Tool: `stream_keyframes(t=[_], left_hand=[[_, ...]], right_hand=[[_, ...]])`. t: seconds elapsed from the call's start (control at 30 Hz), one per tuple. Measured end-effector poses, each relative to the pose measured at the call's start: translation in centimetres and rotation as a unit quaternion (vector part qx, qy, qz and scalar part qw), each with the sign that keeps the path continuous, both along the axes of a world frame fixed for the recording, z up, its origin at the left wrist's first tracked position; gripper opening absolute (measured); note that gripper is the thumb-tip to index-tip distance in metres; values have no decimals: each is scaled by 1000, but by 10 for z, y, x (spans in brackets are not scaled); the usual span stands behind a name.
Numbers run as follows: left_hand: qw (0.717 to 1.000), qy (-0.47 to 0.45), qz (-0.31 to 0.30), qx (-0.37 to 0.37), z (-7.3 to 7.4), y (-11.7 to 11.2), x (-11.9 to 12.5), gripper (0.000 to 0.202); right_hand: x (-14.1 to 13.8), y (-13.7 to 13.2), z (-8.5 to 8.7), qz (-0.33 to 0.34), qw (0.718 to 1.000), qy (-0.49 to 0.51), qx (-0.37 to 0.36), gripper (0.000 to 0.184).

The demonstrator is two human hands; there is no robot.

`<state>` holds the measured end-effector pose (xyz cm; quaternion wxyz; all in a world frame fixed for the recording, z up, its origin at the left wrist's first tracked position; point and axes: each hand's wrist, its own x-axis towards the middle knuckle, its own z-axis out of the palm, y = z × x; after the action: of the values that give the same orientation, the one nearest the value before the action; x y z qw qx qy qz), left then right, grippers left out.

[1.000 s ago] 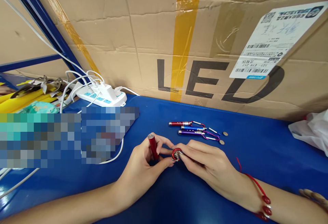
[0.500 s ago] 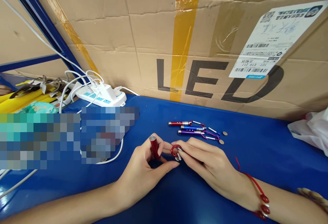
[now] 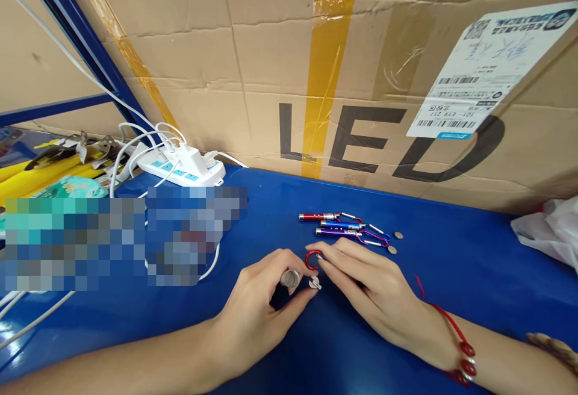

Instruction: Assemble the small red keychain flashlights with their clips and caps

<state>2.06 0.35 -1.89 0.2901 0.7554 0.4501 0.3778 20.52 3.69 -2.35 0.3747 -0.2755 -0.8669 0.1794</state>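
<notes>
My left hand [image 3: 262, 304] is closed round a small red flashlight body [image 3: 290, 278], whose silver end now faces me. My right hand [image 3: 365, 286] pinches the red carabiner clip [image 3: 312, 258] with its small silver end cap [image 3: 314, 283], just right of the flashlight body. Both hands rest low over the blue table [image 3: 451, 262]. Just beyond them lie three mini flashlights in a row: a red flashlight [image 3: 318, 217], a blue flashlight [image 3: 339, 224] and a purple flashlight [image 3: 338, 233]. Two button cells [image 3: 398, 235] lie to their right.
A large cardboard box [image 3: 316, 70] marked LED stands behind the table. A white power strip [image 3: 185, 166] with plugs and cables sits at the back left. Yellow packets [image 3: 40, 172] lie far left. A white plastic bag [image 3: 551, 232] is at the right edge.
My left hand has tipped the red flashlight body from upright to point its end toward me. The clip with its cap in my right hand has come apart from it slightly.
</notes>
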Motion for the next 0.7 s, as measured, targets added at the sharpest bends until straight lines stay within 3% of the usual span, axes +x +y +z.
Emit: stream_keyframes(t=[0.23,0.47,0.57,0.7], left_hand=[[998,21,-12,58,3,-1,-3,23],[996,88,9,-24,-1,6,-5,10],[994,98,3,-41,-2,8,-5,11],[992,106,-8,-62,1,10,-5,8]], right_hand=[[3,9,-6,-62,991,-116,25,29],[3,8,-4,-100,971,-204,79,31],[3,9,4,-137,957,-243,81,27],[14,15,31,-214,927,-301,62,22]])
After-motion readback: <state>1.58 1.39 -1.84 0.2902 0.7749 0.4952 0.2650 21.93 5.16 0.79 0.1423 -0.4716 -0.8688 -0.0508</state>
